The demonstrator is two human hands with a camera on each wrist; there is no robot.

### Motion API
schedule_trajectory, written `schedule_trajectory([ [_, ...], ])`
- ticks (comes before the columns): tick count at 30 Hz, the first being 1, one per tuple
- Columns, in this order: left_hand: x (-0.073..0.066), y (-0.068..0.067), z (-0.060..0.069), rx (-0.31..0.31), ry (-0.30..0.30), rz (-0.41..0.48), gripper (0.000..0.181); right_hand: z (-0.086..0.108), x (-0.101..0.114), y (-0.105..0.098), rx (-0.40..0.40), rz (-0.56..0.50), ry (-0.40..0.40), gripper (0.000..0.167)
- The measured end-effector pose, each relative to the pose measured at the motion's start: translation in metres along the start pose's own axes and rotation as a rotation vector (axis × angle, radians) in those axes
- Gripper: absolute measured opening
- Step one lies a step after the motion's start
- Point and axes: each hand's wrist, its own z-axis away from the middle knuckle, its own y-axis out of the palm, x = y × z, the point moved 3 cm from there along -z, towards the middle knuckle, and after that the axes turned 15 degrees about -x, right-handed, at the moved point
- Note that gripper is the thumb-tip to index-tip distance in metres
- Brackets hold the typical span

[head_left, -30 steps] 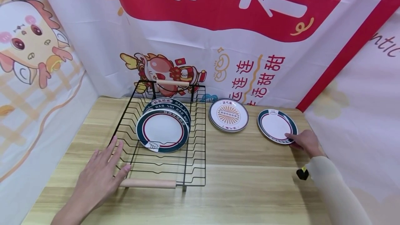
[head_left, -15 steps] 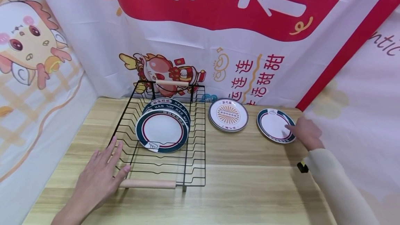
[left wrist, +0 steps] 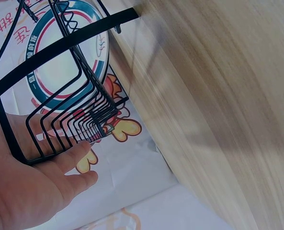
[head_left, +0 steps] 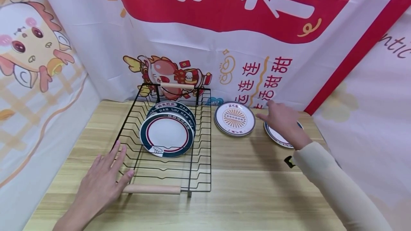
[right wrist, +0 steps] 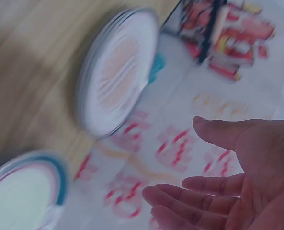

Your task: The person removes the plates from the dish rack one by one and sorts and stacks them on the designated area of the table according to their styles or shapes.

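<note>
Close by the sunburst plates (head_left: 236,117) — stacked flat on the wooden table (head_left: 244,188), between 2 and 3 o'clock of the wire rack (head_left: 211,145) — holds the right hand (head_left: 284,120) in the air toward their 3 o'clock, with thumb apart, fingers loosely extended and nothing in the grasp. Partly covers, with that hand, a green-rimmed plate (head_left: 275,136) lying farther out at 3 o'clock. Rests the left hand (head_left: 101,181) on the rack's edge at 8 o'clock, with fingers spread and fairly straight, only touching the wire. Shows racked plates (head_left: 167,134) leaning one behind another inside, green-rimmed too, and wooden handles (head_left: 152,188) at 6 and 12 o'clock. Wears a pale sleeve (head_left: 334,181) on the right arm. Faces a red-and-white printed cloth (head_left: 192,35) at 12 o'clock.
</note>
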Motion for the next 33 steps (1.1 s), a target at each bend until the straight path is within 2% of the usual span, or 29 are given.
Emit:
schedule_trajectory([
  [8,-0.002,0.001,-0.002,-0.009,0.006,0.014,0.077,0.005,0.066,-0.019,-0.068,-0.013,-0.197,0.062],
  [15,-0.003,0.000,-0.001,-0.006,0.006,0.008,0.076,0.010,0.129,-0.034,-0.010,-0.184,-0.336,0.050],
  [19,-0.002,0.000,-0.001,-0.011,0.003,0.005,0.076,0.013,0.167,-0.039,0.005,-0.230,-0.441,0.047],
  [25,-0.002,0.000,-0.001,0.002,-0.003,0.006,0.077,0.016,0.207,-0.035,0.023,-0.231,-0.530,0.048],
  [33,-0.001,0.000,0.000,0.002,0.001,0.001,0.077,0.015,0.240,-0.016,0.088,-0.236,-0.589,0.049],
])
